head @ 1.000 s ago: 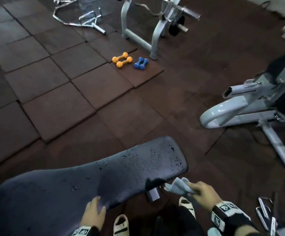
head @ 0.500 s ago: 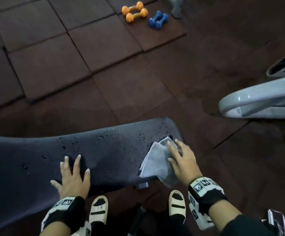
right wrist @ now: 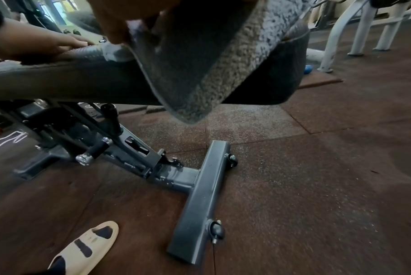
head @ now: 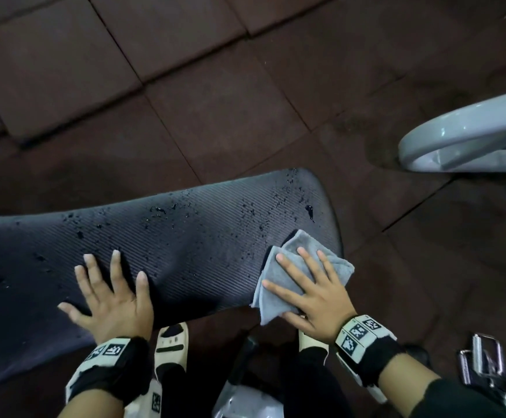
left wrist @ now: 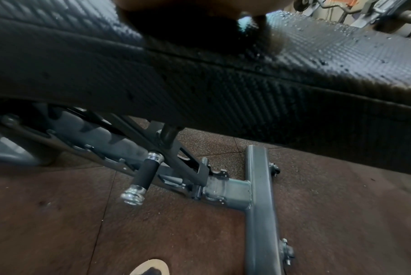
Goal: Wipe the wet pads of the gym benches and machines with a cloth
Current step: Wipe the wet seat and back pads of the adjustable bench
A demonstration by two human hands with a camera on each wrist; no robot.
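Note:
A black ribbed bench pad (head: 185, 236) runs across the head view, with water drops along its far side and right end. My right hand (head: 303, 285) lies flat with straight fingers on a grey cloth (head: 336, 260) at the pad's right near corner; part of the cloth (right wrist: 211, 70) hangs over the pad's edge. My left hand (head: 110, 297) rests flat and spread on the pad (left wrist: 246, 89) further left, holding nothing. Drops show on the pad top in the left wrist view.
The bench's grey steel base bar (right wrist: 199, 201) with small wheels and a knurled adjusting pin (left wrist: 145, 176) sit under the pad. A grey curved machine frame (head: 469, 137) stands on the floor at the right. My sandalled feet (head: 171, 345) are by the bench.
My right hand has brought the cloth up from beside the bench onto the pad's right end and flattened it there. My left hand has slid further onto the pad. The view has dropped closer.

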